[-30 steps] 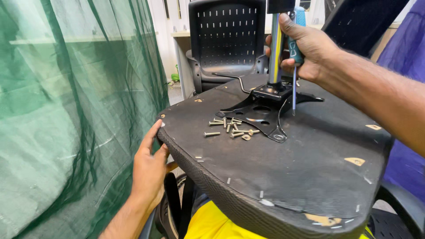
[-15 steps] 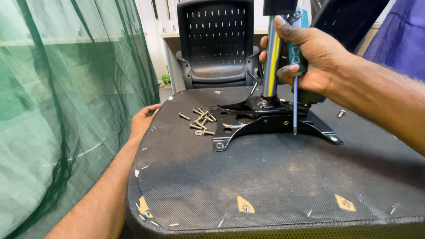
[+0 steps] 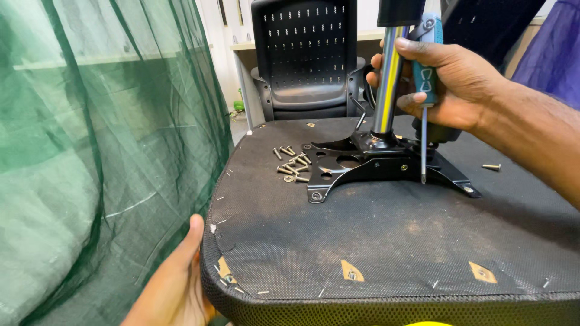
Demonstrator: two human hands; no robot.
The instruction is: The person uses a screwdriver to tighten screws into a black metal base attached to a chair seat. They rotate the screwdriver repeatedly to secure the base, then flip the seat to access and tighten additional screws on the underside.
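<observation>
Two hands (image 3: 459, 78), one screwdriver (image 3: 424, 90), one upturned seat (image 3: 393, 241), one chair (image 3: 308, 60).
</observation>
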